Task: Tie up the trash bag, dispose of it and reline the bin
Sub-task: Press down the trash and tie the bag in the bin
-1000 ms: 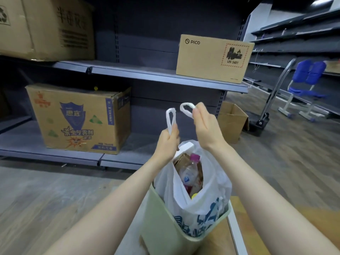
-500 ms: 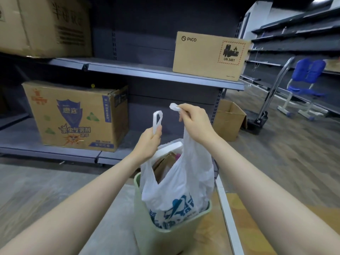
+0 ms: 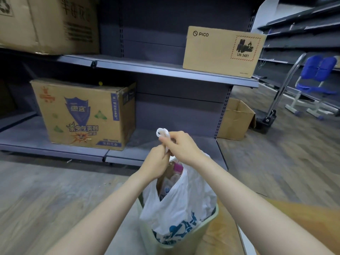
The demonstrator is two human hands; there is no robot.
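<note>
A white trash bag (image 3: 184,205) with blue print stands in a pale green bin (image 3: 200,229) on the floor below me. Bottles and other rubbish show through its open top, one with a pink cap. My left hand (image 3: 156,162) and my right hand (image 3: 181,147) meet above the bag, each gripping a bag handle. The handles (image 3: 162,133) are pressed together, with a white loop sticking out above my right fingers. The bag's lower half is hidden inside the bin.
Grey metal shelving runs across the back. A printed cardboard box (image 3: 84,115) sits on its low shelf, a PICO box (image 3: 222,52) on the middle shelf. An open carton (image 3: 237,120), a trolley handle (image 3: 287,85) and blue chairs (image 3: 318,85) stand at the right.
My hands came together from about a hand's width apart, so the two handles now touch. The view also shifted, and the bag sits lower in frame.
</note>
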